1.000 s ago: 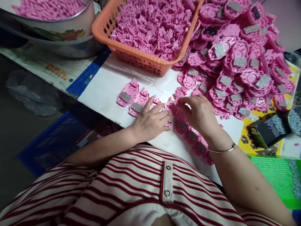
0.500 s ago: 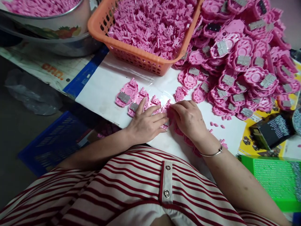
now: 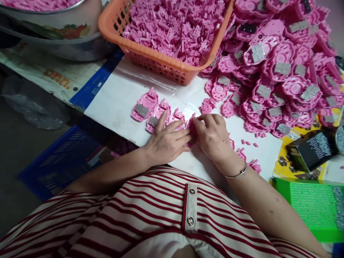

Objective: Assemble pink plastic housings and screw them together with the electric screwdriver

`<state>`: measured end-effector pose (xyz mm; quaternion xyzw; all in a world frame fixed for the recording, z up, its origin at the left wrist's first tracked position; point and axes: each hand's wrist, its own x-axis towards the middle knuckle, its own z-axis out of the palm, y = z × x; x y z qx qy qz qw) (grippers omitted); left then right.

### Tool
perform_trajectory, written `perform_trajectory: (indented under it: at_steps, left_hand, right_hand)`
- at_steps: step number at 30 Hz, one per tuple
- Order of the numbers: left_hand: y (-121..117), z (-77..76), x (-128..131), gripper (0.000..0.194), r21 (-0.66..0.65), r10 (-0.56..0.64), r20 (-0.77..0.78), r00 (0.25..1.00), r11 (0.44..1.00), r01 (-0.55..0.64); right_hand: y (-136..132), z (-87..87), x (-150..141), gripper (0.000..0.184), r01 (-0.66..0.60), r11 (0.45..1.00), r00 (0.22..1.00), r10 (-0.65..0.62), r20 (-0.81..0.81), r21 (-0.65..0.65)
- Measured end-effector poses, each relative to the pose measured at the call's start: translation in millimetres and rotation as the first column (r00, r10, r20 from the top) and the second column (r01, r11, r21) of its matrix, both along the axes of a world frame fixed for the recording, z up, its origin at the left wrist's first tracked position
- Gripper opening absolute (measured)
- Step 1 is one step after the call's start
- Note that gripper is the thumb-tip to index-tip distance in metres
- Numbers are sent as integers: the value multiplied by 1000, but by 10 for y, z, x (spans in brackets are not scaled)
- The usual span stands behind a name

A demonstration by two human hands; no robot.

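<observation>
A row of pink plastic housings (image 3: 145,104) lies on the white board in front of me, some with a grey metal plate. My left hand (image 3: 170,139) rests flat over this row, fingers spread, touching the housings (image 3: 177,116) under it. At the row's right end, my right hand (image 3: 214,133) has thumb and fingertips pinched together at the top of a housing (image 3: 191,123). Whatever small part is between those fingertips is hidden. Just beyond the right hand lies a small cluster of pink parts (image 3: 206,105). More pink pieces (image 3: 254,165) show past my right wrist.
An orange basket (image 3: 161,64) full of small pink parts stands at the back. To its right rises a heap of pink housings (image 3: 282,68). Metal pins fill part of a black box (image 3: 309,152) and a green tray (image 3: 309,211). A large bowl (image 3: 53,27) stands back left.
My right forearm has swung slightly left and the wrist has turned, uncovering pink pieces to its right. The fingertips stay at the same housing. My left hand has hardly moved.
</observation>
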<state>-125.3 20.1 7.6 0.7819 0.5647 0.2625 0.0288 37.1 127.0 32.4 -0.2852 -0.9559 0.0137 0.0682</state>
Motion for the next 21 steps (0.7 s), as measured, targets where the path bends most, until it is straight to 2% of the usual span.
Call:
perform_trajectory:
  at_steps: [5, 10, 13, 21]
  left_hand:
    - [0, -3, -6, 30, -7, -3, 10, 1000, 1000, 4]
    - [2, -5, -11, 32, -23, -8, 20, 1000, 1000, 8]
    - [3, -5, -12, 31, -14, -10, 20, 1000, 1000, 10]
    - [2, 4, -3, 29, -18, -2, 13, 1000, 1000, 3]
  right_hand:
    - [16, -13, 3, 28, 42, 999, 999, -43, -15, -14]
    - [104, 19, 19, 25, -52, 996, 998, 54, 27, -74]
    - [116, 29, 17, 25, -53, 994, 998, 55, 26, -94]
    - [86, -30, 82, 29, -29, 998, 995, 24, -99, -47]
